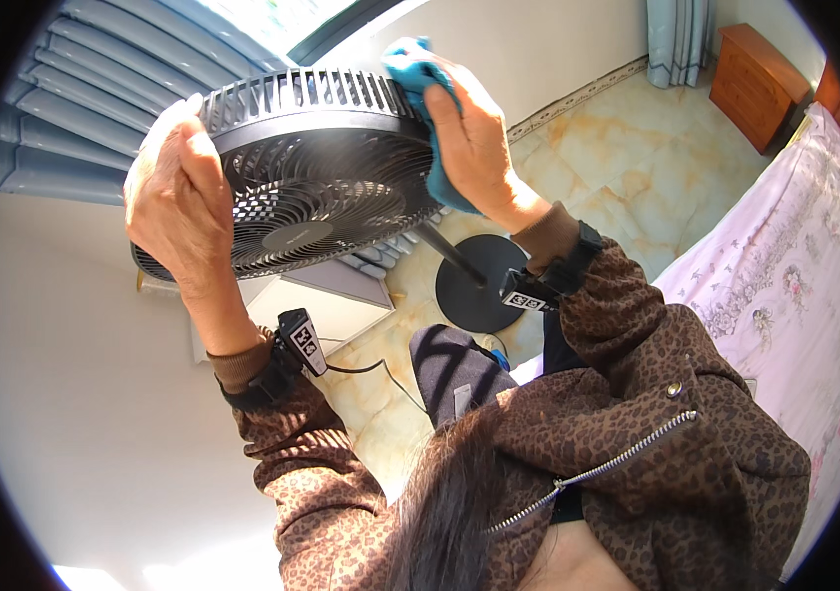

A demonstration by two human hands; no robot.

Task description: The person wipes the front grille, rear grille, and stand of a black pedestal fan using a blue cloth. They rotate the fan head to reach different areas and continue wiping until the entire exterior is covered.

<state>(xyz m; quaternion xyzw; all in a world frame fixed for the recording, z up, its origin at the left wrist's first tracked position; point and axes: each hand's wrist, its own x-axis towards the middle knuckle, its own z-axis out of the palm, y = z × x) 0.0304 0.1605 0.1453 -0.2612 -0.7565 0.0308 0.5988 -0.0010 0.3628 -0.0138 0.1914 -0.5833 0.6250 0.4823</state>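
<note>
Before me a black pedestal fan holds up its round, spiral-ribbed grille (361, 192), with a badge (298, 236) at the centre. My left hand (183, 185) grips the left side of the grille's rim. At the opposite side, my right hand (468, 122) holds a blue cloth (412, 63) against the rim. The cloth wraps over the edge and hangs down below my fingers. Under the fan head, a dark pole (449, 251) slants down to a round black base (475, 299) on the floor. The far side of the fan head is hidden.
Blue-grey curtains (87, 89) hang by a bright window at upper left. On the right lies a bed with a pink floral sheet (760, 281). Beyond it stands a wooden cabinet (752, 85). A cable (361, 368) runs near my leg over the marbled tile floor (597, 162).
</note>
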